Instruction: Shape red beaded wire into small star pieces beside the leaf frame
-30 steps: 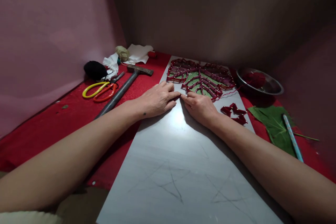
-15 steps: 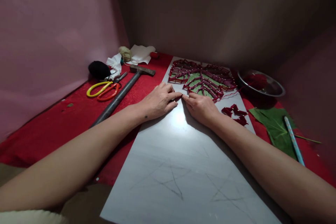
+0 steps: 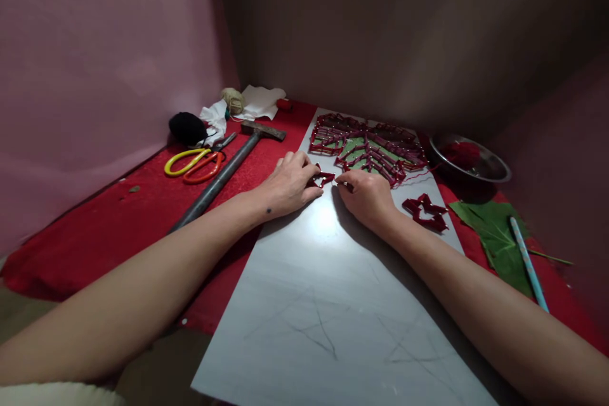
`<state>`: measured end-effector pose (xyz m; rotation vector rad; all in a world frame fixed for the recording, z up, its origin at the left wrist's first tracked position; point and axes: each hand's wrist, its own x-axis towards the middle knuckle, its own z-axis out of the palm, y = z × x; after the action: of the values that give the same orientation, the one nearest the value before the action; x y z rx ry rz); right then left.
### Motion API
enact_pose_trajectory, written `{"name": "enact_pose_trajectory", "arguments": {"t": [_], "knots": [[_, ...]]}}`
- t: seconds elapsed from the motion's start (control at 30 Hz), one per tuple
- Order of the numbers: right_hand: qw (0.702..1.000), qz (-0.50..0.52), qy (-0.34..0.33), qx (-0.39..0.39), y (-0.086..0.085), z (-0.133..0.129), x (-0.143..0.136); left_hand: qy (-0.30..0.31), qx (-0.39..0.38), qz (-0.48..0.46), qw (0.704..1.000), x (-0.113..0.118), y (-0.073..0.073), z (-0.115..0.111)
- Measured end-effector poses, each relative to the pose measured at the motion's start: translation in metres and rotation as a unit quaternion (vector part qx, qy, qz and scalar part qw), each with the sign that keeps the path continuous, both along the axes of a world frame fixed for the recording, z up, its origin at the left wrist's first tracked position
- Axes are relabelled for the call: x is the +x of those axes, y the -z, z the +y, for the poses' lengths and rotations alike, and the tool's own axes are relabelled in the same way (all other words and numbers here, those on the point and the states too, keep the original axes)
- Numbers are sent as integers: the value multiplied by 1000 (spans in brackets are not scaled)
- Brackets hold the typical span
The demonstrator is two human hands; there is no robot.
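On the white board [image 3: 285, 266], a small dark red string star [image 3: 326, 177] on nails lies between my hands, partly covered by my left hand [image 3: 295, 184]. The thumb and fingers of that hand are apart, resting around the star's left side. My right hand [image 3: 364, 193] is at the star's right point, its fingers curled together; whatever is between the fingertips is too small to tell. Behind them is a leaf-like string pattern [image 3: 368, 146] of red thread over green. A second red star [image 3: 425, 212] sits right of my right hand.
A hammer [image 3: 228, 171], scissors [image 3: 190, 165] and black yarn [image 3: 187, 129] lie left on the red cloth [image 3: 104, 228]. At right are a metal bowl [image 3: 497, 168] with red thread, a green leaf [image 3: 499, 241] and a blue pen [image 3: 529, 266].
My hands have drawn slightly apart, and the small red star between them now shows. My right fingers have curled in from a more extended pose. The view has shifted slightly.
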<state>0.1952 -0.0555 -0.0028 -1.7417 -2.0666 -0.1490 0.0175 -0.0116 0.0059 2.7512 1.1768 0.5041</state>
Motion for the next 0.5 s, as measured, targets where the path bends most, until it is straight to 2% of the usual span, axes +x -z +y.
{"name": "enact_pose_trajectory", "arguments": {"t": [0.4, 0.5], "knots": [[988, 144, 3, -63, -21, 6, -4, 13, 43, 32, 998, 0, 3, 0], [984, 150, -3, -95, -29, 11, -2, 18, 40, 27, 999, -1, 2, -1]]}}
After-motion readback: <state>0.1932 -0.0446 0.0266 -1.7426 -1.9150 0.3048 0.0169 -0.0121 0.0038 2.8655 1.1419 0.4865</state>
